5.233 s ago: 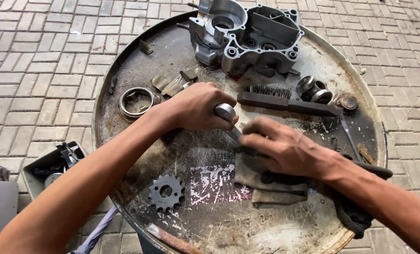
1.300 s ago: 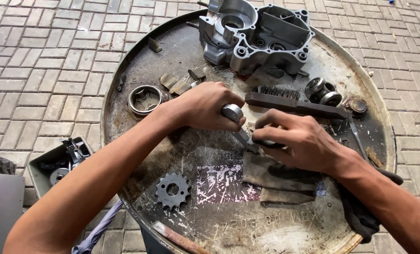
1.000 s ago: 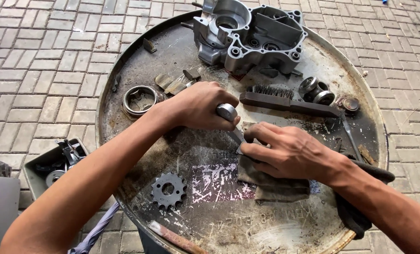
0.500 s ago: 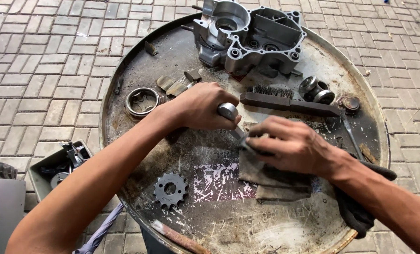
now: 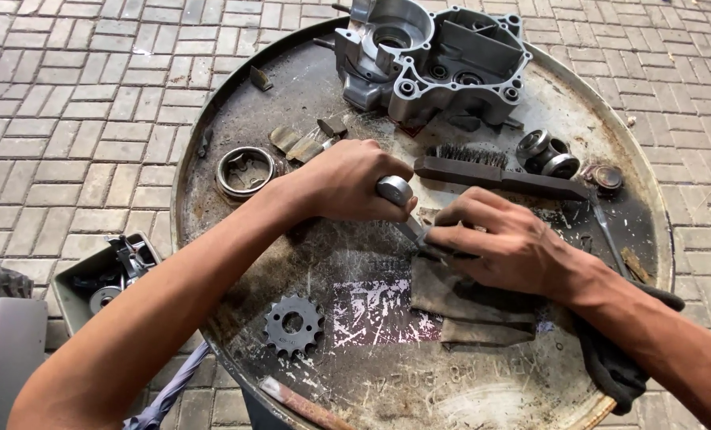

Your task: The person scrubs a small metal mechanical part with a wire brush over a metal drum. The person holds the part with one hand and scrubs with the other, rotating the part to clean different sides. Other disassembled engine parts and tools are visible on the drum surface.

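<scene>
Steel shaft (image 5: pixel 399 199), stiff and likely oily, is sitting gripped in left hand (image 5: pixel 347 181) fingers; right hand (image 5: pixel 503 243) fingers are pinching its thin end over a rag (image 5: pixel 467 306).

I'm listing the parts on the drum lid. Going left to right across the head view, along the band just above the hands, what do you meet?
Metal ring → brown scraps → wire brush → bearings → small round cap.
</scene>
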